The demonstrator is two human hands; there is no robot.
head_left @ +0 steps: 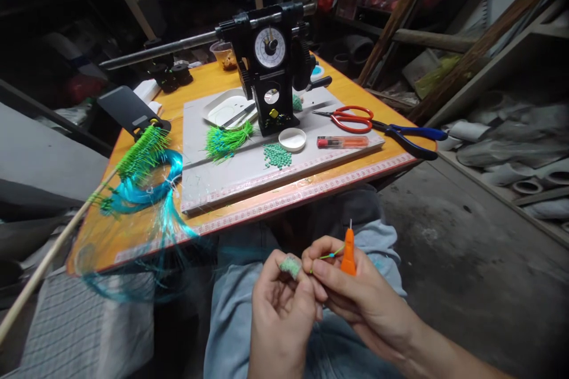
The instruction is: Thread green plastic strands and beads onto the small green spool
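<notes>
Both hands work close together over my lap, below the table's front edge. My left hand is curled shut around a small clump of pale green beads. My right hand pinches an orange needle-like tool, point up, together with a thin green thread piece that reaches toward the beads. On the grey board lie a pile of loose green beads, a white lid and a green-blue tuft.
A black winding machine with a dial stands mid-table. Red scissors, blue-handled pliers and an orange lighter lie at the right. Green bristles on a stick and turquoise fibre loops hang off the left edge.
</notes>
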